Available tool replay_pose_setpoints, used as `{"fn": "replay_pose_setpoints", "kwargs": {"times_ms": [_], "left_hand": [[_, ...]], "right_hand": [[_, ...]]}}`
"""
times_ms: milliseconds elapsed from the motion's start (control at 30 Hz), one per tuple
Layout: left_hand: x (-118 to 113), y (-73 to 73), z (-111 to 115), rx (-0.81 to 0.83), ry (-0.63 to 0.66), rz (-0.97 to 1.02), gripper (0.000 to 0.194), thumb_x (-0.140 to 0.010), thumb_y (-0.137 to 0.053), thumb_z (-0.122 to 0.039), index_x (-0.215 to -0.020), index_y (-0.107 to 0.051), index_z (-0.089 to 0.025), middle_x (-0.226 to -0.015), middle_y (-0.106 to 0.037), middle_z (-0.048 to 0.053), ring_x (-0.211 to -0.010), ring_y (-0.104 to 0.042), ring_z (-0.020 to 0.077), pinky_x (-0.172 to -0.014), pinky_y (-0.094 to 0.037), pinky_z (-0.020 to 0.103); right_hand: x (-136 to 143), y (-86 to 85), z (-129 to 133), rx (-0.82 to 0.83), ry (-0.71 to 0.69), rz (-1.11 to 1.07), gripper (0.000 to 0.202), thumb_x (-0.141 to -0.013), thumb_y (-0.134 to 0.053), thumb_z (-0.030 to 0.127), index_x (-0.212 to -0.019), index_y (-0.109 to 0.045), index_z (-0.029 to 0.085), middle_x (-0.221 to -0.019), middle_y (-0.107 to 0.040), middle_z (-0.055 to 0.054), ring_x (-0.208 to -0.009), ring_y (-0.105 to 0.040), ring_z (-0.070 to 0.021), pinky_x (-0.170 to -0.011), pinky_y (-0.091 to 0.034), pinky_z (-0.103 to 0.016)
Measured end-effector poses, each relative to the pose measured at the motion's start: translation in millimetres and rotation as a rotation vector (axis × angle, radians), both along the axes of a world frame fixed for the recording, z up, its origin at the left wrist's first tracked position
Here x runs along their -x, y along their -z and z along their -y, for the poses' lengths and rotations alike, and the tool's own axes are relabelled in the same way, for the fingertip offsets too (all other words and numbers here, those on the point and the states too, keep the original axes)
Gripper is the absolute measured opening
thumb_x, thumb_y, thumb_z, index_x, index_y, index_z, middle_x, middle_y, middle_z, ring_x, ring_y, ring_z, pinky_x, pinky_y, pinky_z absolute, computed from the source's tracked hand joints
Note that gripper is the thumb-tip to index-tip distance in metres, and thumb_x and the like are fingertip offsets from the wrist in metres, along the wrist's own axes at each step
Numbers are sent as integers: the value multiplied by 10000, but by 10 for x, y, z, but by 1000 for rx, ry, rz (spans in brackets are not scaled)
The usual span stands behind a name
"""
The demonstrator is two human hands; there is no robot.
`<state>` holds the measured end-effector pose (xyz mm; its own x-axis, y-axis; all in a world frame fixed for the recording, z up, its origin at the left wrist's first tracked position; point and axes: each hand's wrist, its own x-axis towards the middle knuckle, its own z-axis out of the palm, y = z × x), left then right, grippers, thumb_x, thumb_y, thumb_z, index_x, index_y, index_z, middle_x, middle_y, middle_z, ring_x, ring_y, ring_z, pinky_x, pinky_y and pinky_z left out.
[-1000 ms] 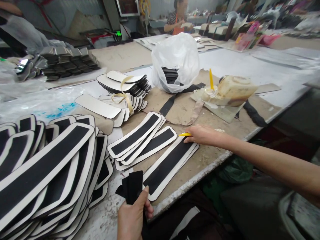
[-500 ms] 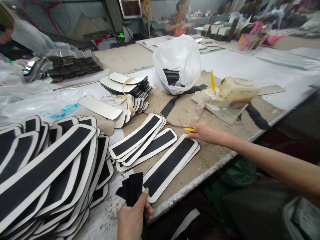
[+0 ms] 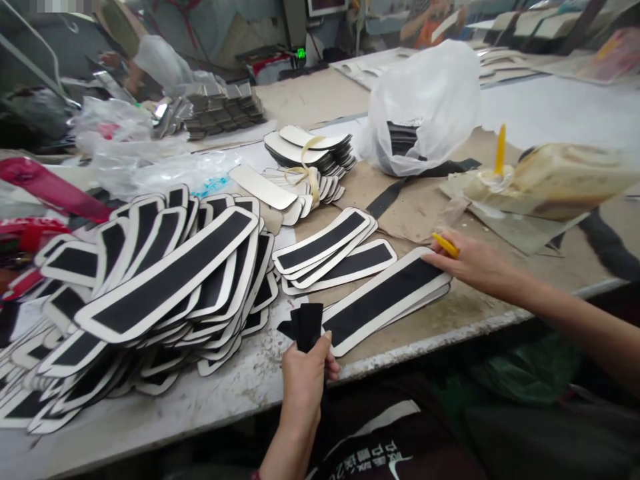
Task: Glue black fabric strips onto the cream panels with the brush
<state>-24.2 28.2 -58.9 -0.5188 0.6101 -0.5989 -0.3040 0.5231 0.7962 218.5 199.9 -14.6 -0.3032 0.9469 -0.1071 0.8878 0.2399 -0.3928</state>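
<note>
My left hand (image 3: 303, 377) is closed on a few black strips (image 3: 307, 325), at the table's near edge. Right beside it lies the near end of a long white-bordered panel with a black centre (image 3: 383, 300), on top of another one. At that panel's far end, my right hand (image 3: 470, 263) pinches a short yellow stick (image 3: 446, 245), its fingers touching the panel's corner. Just behind lie more such panels, overlapping, with a curved one (image 3: 323, 241) uppermost. A big heap of similar panels (image 3: 170, 277) spreads out to the left.
A stained glue container (image 3: 565, 180) with an upright yellow stick (image 3: 501, 150) sits on the right. Behind are an open plastic bag (image 3: 435, 93) holding black pieces and a stack of white pieces (image 3: 310, 145). A red-pink item (image 3: 55, 190) lies far left. People are in the background.
The view has swung left, so everything sits further right and more of the heap shows. My right hand has come onto the panel's far end, and its yellow stick has tilted.
</note>
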Motion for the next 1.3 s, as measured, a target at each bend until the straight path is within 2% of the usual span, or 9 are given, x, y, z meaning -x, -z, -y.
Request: {"fn": "replay_pose_setpoints", "kwargs": {"times_ms": [200, 433, 500, 633, 733, 800, 933, 1167, 1300], "left_hand": [[65, -70, 105, -94, -24, 62, 292, -642, -713, -346, -547, -513, -156, -400, -496, -27, -351, -434, 100, -366, -336, 216], [231, -160, 259, -206, 49, 166, 415, -696, -700, -413, -491, -433, -170, -394, -408, -44, -385, -378, 75, -408, -293, 215], [262, -159, 287, -221, 18, 154, 380, -660, -741, -387, -545, -454, -168, -416, -404, -64, -392, -350, 62, -408, -285, 207], [305, -157, 323, -243, -53, 158, 346, -621, -779, -365, -791, -556, -161, -631, -535, -45, -488, -416, 69, -406, -301, 189], [341, -154, 337, -215, -101, 177, 371, -603, -798, -346, -831, -584, -146, -704, -568, -20, -530, -461, 85, -408, -341, 194], [359, -146, 343, -189, -135, 177, 372, -594, -805, -338, -819, -590, -134, -713, -568, -12, -533, -464, 86, -407, -359, 198], [367, -137, 349, -182, -151, 159, 410, -575, -817, -334, -860, -605, -127, -760, -576, -1, -565, -478, 94, -400, -368, 194], [378, -122, 377, -136, -147, 152, 448, -547, -826, -333, -907, -632, -150, -765, -611, -6, -547, -506, 104, -407, -386, 208], [391, -130, 385, -108, -144, 176, 417, -536, -825, -326, -869, -642, -155, -669, -615, -20, -506, -529, 121, -421, -404, 226]], "right_hand": [[-28, -157, 73, 91, 100, -220, 268, -779, -559, 460, -782, -487, 201, -652, -512, -1, -560, -441, -136, -550, -344, -282], [-12, -186, 248, 171, 173, -380, 352, -761, -580, 550, -817, -523, 207, -609, -467, 20, -494, -379, -102, -455, -286, -254], [38, -197, 308, 243, 213, -465, 363, -739, -604, 548, -818, -512, 206, -585, -431, 38, -466, -346, -89, -424, -252, -243], [147, -206, 422, 375, 247, -612, 381, -711, -625, 543, -821, -489, 204, -565, -383, 63, -438, -322, -73, -396, -223, -226], [196, -175, 495, 429, 219, -630, 387, -734, -587, 566, -827, -487, 204, -564, -358, 71, -429, -311, -68, -395, -224, -223], [209, -148, 545, 443, 193, -598, 397, -754, -548, 590, -760, -463, 202, -533, -345, 73, -421, -314, -71, -400, -235, -226], [210, -133, 661, 465, 193, -501, 443, -793, -474, 612, -639, -403, 203, -474, -409, 46, -411, -349, -82, -414, -250, -236], [186, -132, 764, 482, 179, -549, 395, -788, -502, 577, -687, -411, 206, -460, -437, 72, -383, -366, -70, -391, -262, -203], [158, -107, 782, 461, 174, -551, 395, -796, -503, 558, -670, -413, 195, -451, -415, 81, -374, -336, -55, -370, -236, -192]]}}
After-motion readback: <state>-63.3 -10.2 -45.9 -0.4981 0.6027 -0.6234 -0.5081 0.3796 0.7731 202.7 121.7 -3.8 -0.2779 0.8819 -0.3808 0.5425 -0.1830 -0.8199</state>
